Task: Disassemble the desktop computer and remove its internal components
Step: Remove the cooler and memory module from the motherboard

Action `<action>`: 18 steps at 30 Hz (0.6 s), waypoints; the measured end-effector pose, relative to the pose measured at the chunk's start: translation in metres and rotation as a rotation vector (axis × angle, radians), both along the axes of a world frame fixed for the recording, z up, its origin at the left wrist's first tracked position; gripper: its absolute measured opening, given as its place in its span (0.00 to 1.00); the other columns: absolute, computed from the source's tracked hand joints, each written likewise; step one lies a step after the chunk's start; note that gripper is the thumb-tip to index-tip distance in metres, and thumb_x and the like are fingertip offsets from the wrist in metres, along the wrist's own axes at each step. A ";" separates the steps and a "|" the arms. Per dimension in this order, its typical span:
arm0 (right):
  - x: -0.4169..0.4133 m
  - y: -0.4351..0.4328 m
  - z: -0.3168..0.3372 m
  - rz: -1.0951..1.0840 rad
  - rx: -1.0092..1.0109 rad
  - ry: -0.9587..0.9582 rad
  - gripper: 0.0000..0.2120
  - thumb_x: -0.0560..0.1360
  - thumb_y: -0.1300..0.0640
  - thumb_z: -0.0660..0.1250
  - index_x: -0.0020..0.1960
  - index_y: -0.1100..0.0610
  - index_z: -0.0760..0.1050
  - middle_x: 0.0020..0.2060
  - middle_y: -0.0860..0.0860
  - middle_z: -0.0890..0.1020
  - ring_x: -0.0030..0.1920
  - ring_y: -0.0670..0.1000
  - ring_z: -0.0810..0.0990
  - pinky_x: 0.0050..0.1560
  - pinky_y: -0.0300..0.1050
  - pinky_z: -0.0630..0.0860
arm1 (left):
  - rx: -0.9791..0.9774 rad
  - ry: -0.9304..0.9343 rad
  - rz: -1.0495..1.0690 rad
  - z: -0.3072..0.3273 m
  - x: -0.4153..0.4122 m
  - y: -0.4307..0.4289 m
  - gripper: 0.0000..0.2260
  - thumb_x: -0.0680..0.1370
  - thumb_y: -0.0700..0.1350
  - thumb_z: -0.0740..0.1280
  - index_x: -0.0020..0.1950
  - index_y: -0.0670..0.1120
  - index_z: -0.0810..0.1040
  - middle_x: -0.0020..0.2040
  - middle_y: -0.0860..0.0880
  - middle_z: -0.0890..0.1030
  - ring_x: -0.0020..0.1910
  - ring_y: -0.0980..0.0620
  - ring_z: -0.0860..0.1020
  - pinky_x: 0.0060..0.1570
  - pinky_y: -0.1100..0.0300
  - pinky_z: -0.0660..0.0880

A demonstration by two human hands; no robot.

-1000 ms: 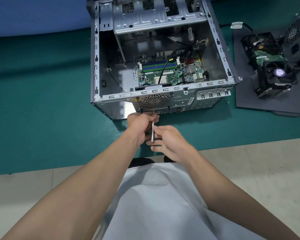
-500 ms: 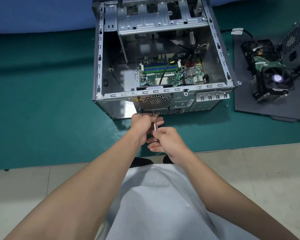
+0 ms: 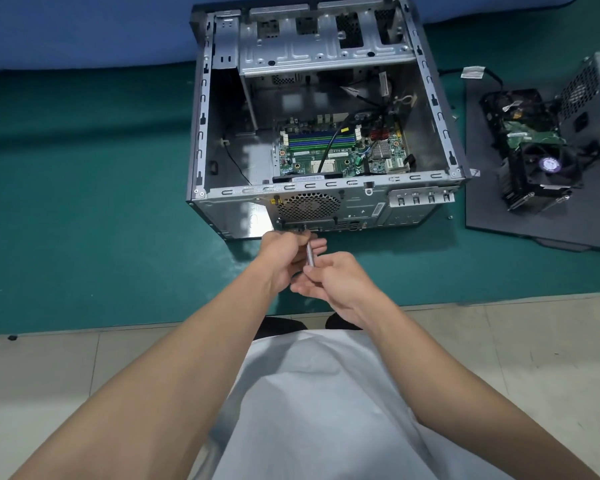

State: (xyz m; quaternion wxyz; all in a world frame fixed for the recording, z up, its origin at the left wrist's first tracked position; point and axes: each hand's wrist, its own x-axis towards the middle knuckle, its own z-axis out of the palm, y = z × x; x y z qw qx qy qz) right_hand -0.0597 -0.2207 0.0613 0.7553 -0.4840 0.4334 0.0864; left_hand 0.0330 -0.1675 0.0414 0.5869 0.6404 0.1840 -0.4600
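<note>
there is one open grey metal computer case (image 3: 201, 133), one green motherboard (image 3: 340, 157), one silver screwdriver (image 3: 310, 254), one black cooler fan (image 3: 544, 168), and two hands: left hand (image 3: 284, 258), right hand (image 3: 340, 282).

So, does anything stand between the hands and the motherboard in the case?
Yes. The rear panel rises between the motherboard and the left hand and right hand, which hold a screwdriver. From above, only a black cable crosses it.
</note>
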 end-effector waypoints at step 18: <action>0.000 0.006 -0.002 0.072 -0.123 0.022 0.13 0.77 0.70 0.59 0.38 0.62 0.77 0.40 0.58 0.84 0.40 0.56 0.85 0.45 0.49 0.82 | 0.162 -0.114 -0.002 0.000 -0.006 -0.003 0.02 0.76 0.38 0.70 0.45 0.39 0.80 0.36 0.43 0.85 0.31 0.48 0.82 0.31 0.59 0.77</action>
